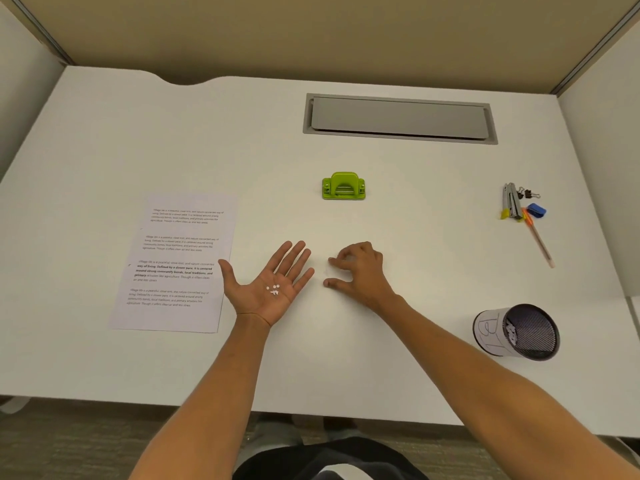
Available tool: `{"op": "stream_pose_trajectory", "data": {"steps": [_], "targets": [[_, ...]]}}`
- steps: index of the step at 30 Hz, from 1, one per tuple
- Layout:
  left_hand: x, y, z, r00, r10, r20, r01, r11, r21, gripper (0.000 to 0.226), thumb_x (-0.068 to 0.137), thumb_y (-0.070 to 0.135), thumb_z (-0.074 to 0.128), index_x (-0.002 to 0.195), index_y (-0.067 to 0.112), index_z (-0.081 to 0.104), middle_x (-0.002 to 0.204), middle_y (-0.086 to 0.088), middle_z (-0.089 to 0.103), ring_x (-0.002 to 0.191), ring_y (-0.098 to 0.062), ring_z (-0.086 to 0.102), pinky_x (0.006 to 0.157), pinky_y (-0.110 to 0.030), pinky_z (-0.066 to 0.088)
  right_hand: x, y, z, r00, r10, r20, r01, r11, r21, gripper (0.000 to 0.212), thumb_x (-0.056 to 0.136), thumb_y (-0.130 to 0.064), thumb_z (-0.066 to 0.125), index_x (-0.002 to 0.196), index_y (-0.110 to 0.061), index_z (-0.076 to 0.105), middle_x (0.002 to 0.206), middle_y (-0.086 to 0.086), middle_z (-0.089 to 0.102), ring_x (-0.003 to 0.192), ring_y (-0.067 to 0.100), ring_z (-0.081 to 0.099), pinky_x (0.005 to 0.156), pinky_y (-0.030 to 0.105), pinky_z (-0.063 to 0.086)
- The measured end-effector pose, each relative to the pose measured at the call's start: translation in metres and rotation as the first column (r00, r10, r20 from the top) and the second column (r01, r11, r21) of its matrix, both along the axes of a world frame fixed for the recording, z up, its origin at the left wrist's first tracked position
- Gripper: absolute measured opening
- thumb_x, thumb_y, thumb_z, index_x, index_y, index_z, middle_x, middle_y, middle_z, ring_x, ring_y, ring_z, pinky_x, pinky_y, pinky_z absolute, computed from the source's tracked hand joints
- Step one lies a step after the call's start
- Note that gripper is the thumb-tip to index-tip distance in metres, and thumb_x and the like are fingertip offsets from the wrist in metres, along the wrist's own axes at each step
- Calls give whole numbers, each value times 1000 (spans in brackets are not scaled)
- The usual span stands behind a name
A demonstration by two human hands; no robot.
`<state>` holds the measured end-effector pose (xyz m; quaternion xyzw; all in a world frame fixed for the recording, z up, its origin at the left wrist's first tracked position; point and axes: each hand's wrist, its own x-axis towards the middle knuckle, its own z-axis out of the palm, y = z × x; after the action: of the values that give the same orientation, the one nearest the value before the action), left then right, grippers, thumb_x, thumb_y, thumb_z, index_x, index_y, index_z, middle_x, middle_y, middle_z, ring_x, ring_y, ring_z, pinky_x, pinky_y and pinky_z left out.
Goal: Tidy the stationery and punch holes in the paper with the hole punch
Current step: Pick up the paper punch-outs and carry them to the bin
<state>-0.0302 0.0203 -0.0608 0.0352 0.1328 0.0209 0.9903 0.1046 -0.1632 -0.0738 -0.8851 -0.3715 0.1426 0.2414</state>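
Note:
My left hand [272,282] lies palm up on the white desk [138,140], fingers spread, with several small white paper dots [273,289] resting in the palm. Right beside it, my right hand [360,271] is palm down with curled fingers, its fingertips and thumb pinching at the desk surface; whether a dot is between them is too small to tell. The green hole punch [343,186] stands behind both hands. A printed sheet of paper [175,261] lies flat to the left of my left hand.
At the right, a stapler [511,201], black binder clips [528,194], a blue clip [536,210] and an orange pen [539,241] lie together. A mesh pen cup [517,332] lies on its side at the near right. A grey cable hatch [400,118] sits at the back.

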Motion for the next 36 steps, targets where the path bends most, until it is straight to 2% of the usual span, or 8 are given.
{"op": "stream_pose_trajectory", "data": {"steps": [6, 14, 19, 22, 25, 28, 32, 36], "targets": [[-1, -6, 0, 1000, 13, 5, -12, 1000, -14, 122, 68, 82, 61, 152, 1, 27, 158, -25, 31, 146, -43, 29, 120, -62, 16, -22, 16, 3, 953, 43, 301, -43, 999, -8, 12, 83, -33, 75, 79, -23, 78, 76, -6, 69, 78, 26, 59, 68, 39, 42], [-1, -12, 0, 1000, -30, 0, 30, 999, -16, 120, 68, 81, 63, 152, 2, 27, 158, -25, 31, 146, -43, 29, 121, -61, 15, -23, 0, -5, 844, 1, 536, -8, 1000, 11, 20, 84, -20, 76, 66, -17, 68, 64, -3, 62, 63, 23, 57, 58, 35, 37], [7, -14, 1, 998, -52, -39, 52, 999, -3, 120, 67, 82, 63, 150, 0, 33, 156, -26, 33, 145, -42, 31, 120, -61, 15, -11, -4, 17, 981, -166, 98, 170, 985, -34, 21, 96, -24, 59, 84, -11, 70, 81, 3, 68, 82, 25, 59, 70, 38, 44], [16, -20, 6, 996, -77, -43, 77, 997, -17, 121, 66, 82, 63, 150, 1, 33, 156, -26, 33, 145, -42, 32, 120, -60, 19, -14, 3, 47, 977, -167, -130, 186, 971, 151, 21, 97, -22, 58, 85, -9, 68, 78, 2, 68, 73, 19, 58, 68, 34, 48], [25, -27, 14, 992, -124, -14, 124, 992, -29, 123, 65, 84, 62, 152, 2, 30, 158, -25, 29, 149, -38, 25, 118, -54, 28, -26, 17, 81, 988, -33, -149, 69, 966, 249, 17, 93, -12, 59, 79, -10, 68, 69, -2, 66, 61, 12, 56, 61, 28, 47], [30, -33, 24, 986, -169, -12, 169, 985, 21, 126, 65, 88, 58, 153, 2, 27, 160, -24, 25, 154, -25, 7, 123, -40, 18, -29, 24, 98, 986, 33, -166, -3, 983, 182, 18, 93, -11, 56, 87, -10, 73, 72, 5, 71, 65, 18, 62, 63, 36, 51], [33, -37, 32, 978, -196, 66, 195, 981, 18, 126, 68, 89, 53, 151, -1, 27, 159, -25, 27, 148, -34, 28, 120, -42, 28, -28, 22, 113, 981, 64, -186, -44, 993, 113, 29, 92, -10, 53, 107, -23, 74, 90, 1, 75, 80, 15, 64, 70, 36, 55], [31, -44, 38, 965, -192, 178, 201, 979, -37, 119, 73, 86, 51, 143, -10, 39, 145, -28, 48, 135, -39, 47, 108, -47, 40, -23, 17, 127, 983, 51, -176, -28, 991, 129, 30, 80, -11, 59, 99, -29, 77, 92, -9, 75, 82, 6, 65, 73, 34, 57]]}}
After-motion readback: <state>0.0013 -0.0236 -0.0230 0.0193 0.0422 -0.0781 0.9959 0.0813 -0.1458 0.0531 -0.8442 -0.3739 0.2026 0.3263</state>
